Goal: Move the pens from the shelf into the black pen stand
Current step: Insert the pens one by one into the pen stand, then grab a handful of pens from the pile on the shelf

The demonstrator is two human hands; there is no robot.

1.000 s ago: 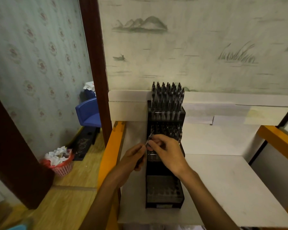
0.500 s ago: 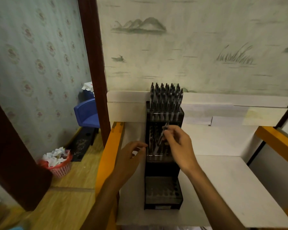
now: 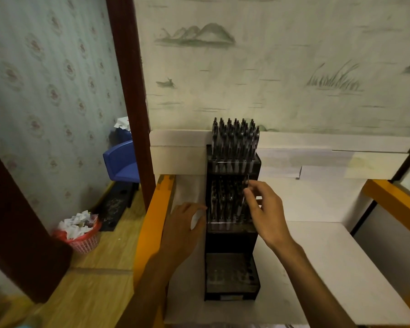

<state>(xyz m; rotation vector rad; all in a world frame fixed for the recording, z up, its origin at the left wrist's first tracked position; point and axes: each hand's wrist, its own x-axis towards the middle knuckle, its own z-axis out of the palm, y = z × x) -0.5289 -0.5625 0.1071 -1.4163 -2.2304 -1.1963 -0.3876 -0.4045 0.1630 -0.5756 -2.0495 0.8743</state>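
Observation:
A tall black stepped pen stand (image 3: 231, 240) sits on the white shelf (image 3: 317, 268). Its top tier is packed with upright dark pens (image 3: 234, 140), and the middle tier holds several more. The bottom tier shows only empty holes. My right hand (image 3: 265, 209) is at the right side of the middle tier and pinches one pen (image 3: 246, 183) upright between thumb and fingertips. My left hand (image 3: 185, 223) rests against the stand's left side, its fingers relaxed and holding nothing.
An orange rail (image 3: 155, 223) runs along the shelf's left edge, another (image 3: 393, 197) at the right. White boards (image 3: 317, 150) line the back wall. Beyond a dark door frame (image 3: 130, 91) stand a blue chair (image 3: 121, 162) and a pink waste basket (image 3: 81, 235).
My right hand took a pen away from my left hand, lifted it and carried it to the right side of the middle tier. My left hand opened and dropped beside the stand.

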